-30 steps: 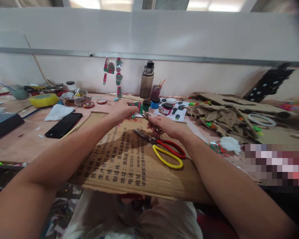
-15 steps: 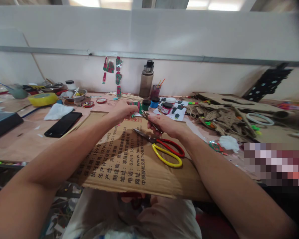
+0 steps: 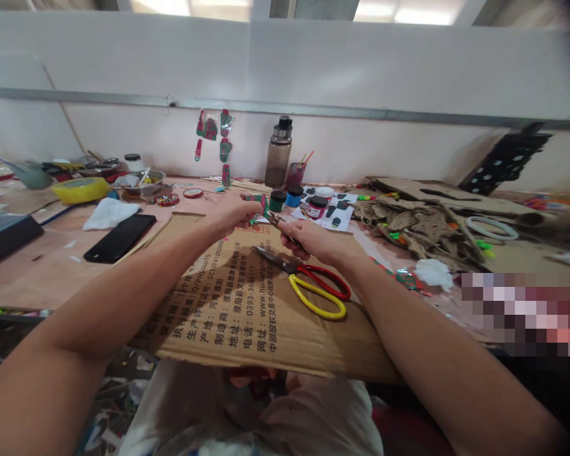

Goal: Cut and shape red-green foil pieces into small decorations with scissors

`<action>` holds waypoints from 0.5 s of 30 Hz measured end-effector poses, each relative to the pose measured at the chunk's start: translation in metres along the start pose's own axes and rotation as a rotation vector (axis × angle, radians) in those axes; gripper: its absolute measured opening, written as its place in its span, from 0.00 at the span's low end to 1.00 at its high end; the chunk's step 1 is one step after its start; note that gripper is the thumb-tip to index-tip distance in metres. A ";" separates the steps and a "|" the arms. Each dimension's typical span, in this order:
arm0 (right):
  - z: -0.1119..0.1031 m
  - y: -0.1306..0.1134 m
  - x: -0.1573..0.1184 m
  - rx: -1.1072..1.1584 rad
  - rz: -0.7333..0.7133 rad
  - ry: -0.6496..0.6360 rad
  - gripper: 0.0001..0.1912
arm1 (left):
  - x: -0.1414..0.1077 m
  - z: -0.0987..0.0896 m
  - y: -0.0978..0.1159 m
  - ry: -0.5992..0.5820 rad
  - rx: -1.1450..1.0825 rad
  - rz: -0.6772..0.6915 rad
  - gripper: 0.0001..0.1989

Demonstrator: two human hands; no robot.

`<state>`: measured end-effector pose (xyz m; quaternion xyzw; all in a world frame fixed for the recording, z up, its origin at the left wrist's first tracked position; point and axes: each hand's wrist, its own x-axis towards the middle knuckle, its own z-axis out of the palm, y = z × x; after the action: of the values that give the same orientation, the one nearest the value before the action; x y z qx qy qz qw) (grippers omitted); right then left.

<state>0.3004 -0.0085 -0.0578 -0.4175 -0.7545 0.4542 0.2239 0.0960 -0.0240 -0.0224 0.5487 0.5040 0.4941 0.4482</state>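
Pinching a red-green piece (image 3: 265,204) in left fingers (image 3: 253,208); gripping, in right fingers (image 3: 295,230), a metal tool (image 3: 276,221) slanting forward-left toward it.

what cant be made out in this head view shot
In the head view:
Metal tool: handles mostly covered by the right hand.
Red-green piece: partly hidden by the left hand.
Dark box: cut off by the left edge.
Pink jar: label too small to read.

a single head-worn camera now looking forward and down, peering from above the wearer's lap (image 3: 166,411), sitting close to the near edge of the table (image 3: 23,278), gazing straight across to its far edge, facing the wall (image 3: 171,57) beyond
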 end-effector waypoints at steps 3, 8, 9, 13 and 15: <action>0.004 0.002 0.003 -0.089 -0.052 0.033 0.25 | 0.001 -0.001 -0.001 -0.016 -0.007 0.004 0.12; 0.009 -0.001 0.001 -0.156 -0.087 0.041 0.22 | 0.004 -0.003 -0.007 0.011 0.008 0.014 0.12; 0.009 -0.001 -0.001 -0.148 -0.088 0.028 0.22 | 0.004 -0.003 -0.008 0.007 0.007 0.019 0.11; 0.008 -0.002 -0.004 -0.126 -0.063 -0.004 0.22 | 0.006 -0.004 -0.012 -0.026 -0.001 0.022 0.12; 0.008 -0.001 -0.004 -0.126 -0.063 0.003 0.22 | 0.007 -0.004 -0.014 -0.008 -0.006 0.030 0.12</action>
<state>0.2965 -0.0159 -0.0606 -0.4077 -0.7939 0.3979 0.2125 0.0907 -0.0158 -0.0351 0.5570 0.4923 0.5000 0.4443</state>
